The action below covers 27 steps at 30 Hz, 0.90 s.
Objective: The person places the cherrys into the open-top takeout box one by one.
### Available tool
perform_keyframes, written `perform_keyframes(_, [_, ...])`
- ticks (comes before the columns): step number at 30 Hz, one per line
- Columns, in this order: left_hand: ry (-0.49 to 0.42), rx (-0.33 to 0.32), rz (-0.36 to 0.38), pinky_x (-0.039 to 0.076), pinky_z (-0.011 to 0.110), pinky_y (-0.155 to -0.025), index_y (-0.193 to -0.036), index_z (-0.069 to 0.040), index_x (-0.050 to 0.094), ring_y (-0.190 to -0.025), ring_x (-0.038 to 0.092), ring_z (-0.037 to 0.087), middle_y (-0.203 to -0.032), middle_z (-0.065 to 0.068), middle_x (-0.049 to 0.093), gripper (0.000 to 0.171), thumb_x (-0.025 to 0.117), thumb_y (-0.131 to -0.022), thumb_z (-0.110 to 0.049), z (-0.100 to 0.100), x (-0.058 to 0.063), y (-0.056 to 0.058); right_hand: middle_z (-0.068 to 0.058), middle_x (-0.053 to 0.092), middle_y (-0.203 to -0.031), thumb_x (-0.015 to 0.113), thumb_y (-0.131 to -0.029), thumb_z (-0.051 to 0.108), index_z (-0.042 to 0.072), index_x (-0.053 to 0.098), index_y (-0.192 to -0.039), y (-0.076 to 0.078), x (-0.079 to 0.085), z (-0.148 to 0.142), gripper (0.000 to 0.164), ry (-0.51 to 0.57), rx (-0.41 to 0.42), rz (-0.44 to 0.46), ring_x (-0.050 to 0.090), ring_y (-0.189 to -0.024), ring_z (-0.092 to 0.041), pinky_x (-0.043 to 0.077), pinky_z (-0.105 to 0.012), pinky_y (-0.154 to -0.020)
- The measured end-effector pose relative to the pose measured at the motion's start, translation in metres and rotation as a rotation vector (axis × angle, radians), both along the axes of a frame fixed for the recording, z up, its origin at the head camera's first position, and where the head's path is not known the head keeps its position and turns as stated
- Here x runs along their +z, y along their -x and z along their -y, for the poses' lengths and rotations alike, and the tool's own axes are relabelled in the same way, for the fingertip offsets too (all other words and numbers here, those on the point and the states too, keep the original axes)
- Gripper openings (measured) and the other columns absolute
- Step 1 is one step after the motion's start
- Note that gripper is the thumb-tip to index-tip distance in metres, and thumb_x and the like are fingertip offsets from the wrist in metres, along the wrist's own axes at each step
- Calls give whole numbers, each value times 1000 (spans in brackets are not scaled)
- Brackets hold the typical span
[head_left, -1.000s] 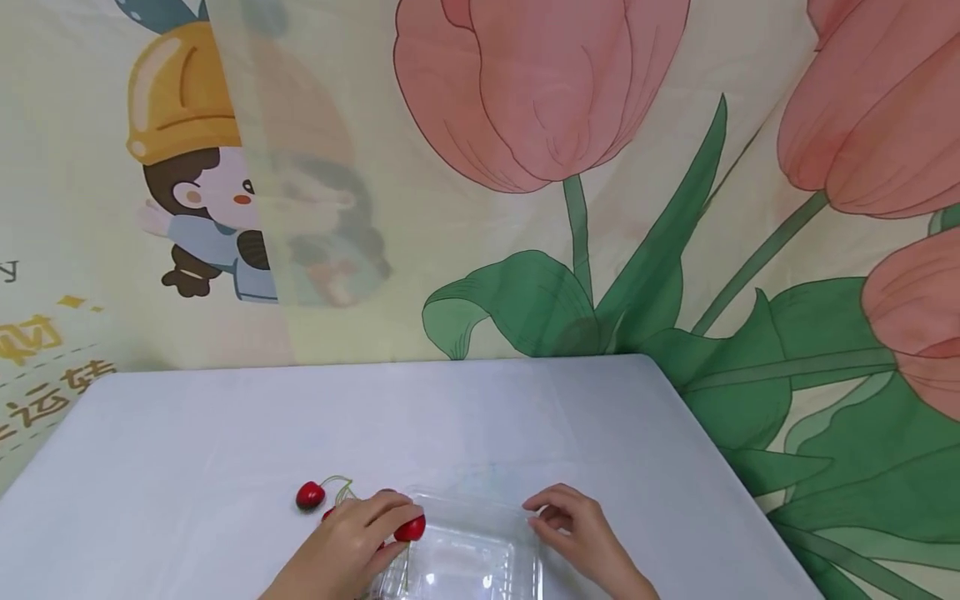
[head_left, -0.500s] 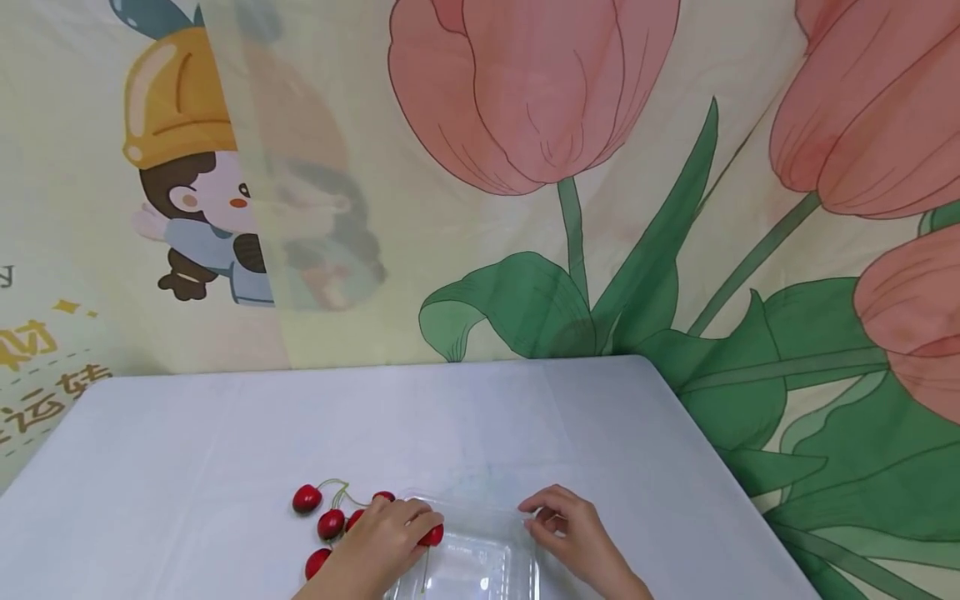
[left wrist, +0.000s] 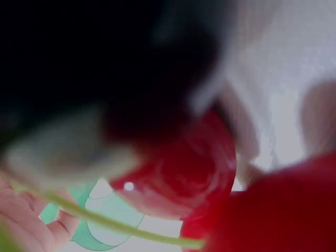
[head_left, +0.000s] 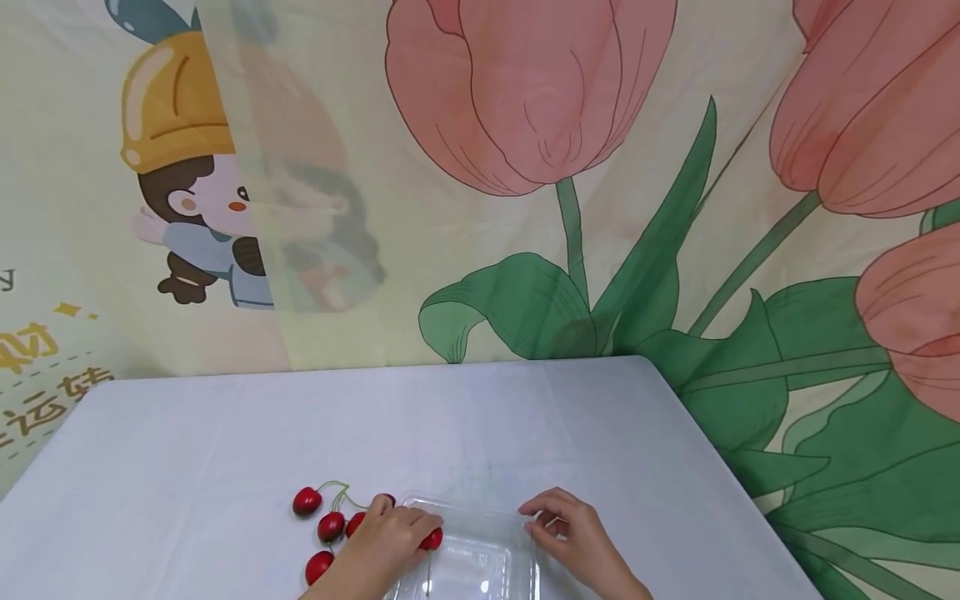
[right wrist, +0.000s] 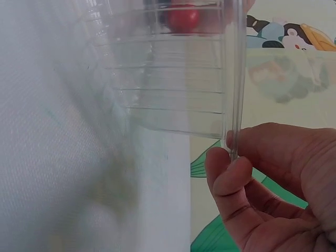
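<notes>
My left hand (head_left: 382,542) grips a red cherry (head_left: 432,539) at the left side of a clear plastic box (head_left: 487,521); a thin stem hangs below it. Large and blurred in the left wrist view are a cherry (left wrist: 181,173), a second red cherry (left wrist: 294,210) and a green stem (left wrist: 121,224). My right hand (head_left: 576,535) pinches the box's far right rim between thumb and fingers, as the right wrist view confirms. Through the box wall (right wrist: 173,100) there, a cherry (right wrist: 184,20) shows. Fingertips of the left hand are partly hidden.
Several cherries with joined green stems lie left of the box, such as a cherry (head_left: 307,502), a middle cherry (head_left: 331,527) and a near cherry (head_left: 319,567). They sit on a white-covered table (head_left: 225,450). Behind it hangs a tulip-printed cloth (head_left: 540,92).
My left hand has moved right with its cherry, further over the box's edge, uncovering more cherries on the table. Over the last half second little moves. My right hand stays at the rim.
</notes>
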<state>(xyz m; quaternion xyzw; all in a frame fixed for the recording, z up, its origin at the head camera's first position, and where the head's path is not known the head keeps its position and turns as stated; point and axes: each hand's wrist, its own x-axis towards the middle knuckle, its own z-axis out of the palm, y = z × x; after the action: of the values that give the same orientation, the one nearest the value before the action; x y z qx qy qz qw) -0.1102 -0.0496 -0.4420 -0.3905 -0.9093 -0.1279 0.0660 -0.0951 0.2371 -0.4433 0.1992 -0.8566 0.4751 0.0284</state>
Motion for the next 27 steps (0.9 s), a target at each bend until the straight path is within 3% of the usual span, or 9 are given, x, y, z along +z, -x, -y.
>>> perform_keyframes(10, [67,52,30,41,38,-78,-102,-16,71,-87,64,15,-97,-1,72,30,82,-77,-29,-3,4,2,-10,66,-93,71,-87,4,3,70,-99,5,-2,0,13,-13,2,-120,62,-75,-5,54,-23,-59])
perform_keyframes(19, [85,49,114,41,37,-79,-104,-16,71,-89,65,14,-99,-3,72,31,81,-78,-29,-2,5,1,-11,65,-94,71,-88,7,3,70,-100,1,-4,1,13,7,-13,-26,60,-75,-3,54,-23,-60])
perform_keyframes(23, [60,32,86,41,36,-78,-106,-17,71,-92,65,12,-101,-3,72,32,81,-78,-30,-1,4,-1,-11,65,-94,70,-88,7,3,70,-100,0,-5,2,12,18,-12,-6,60,-75,-3,54,-23,-61])
perform_keyframes(27, [2,-6,-14,41,33,-77,-105,-17,71,-94,64,10,-100,-5,71,31,81,-78,-28,3,5,-4,-13,64,-95,69,-89,7,3,69,-101,0,-6,0,13,26,4,6,60,-75,-4,55,-24,-63])
